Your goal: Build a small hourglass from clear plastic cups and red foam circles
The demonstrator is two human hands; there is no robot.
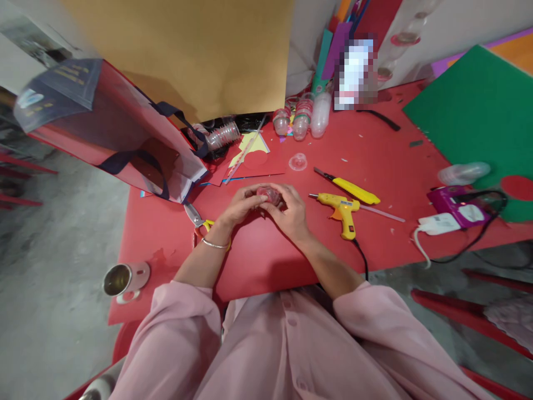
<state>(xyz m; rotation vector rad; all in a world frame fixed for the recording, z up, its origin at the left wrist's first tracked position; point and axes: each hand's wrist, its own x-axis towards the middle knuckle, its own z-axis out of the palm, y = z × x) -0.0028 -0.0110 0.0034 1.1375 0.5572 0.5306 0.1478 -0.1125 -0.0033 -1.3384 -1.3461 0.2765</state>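
Note:
Both hands meet over the middle of the red table (pixel 266 255). My left hand (pixel 241 205) and my right hand (pixel 289 211) are closed around a small clear plastic cup (pixel 268 194) with red inside, held between the fingertips. A silver bangle (pixel 215 243) circles my left wrist. Yellow-handled scissors (pixel 199 218) lie just left of my left wrist. Right of my right hand rest a yellow glue gun (pixel 342 210) and a yellow utility knife (pixel 350 188).
A red tote bag (pixel 120 133) and brown card (pixel 195 50) stand at back left. Clear cups (pixel 302 119), a loose cup (pixel 297 161), coloured paper (pixel 250 150), green foam sheet (pixel 474 105), a purple device with cables (pixel 453 203) and a steel mug (pixel 117 279) surround the work area.

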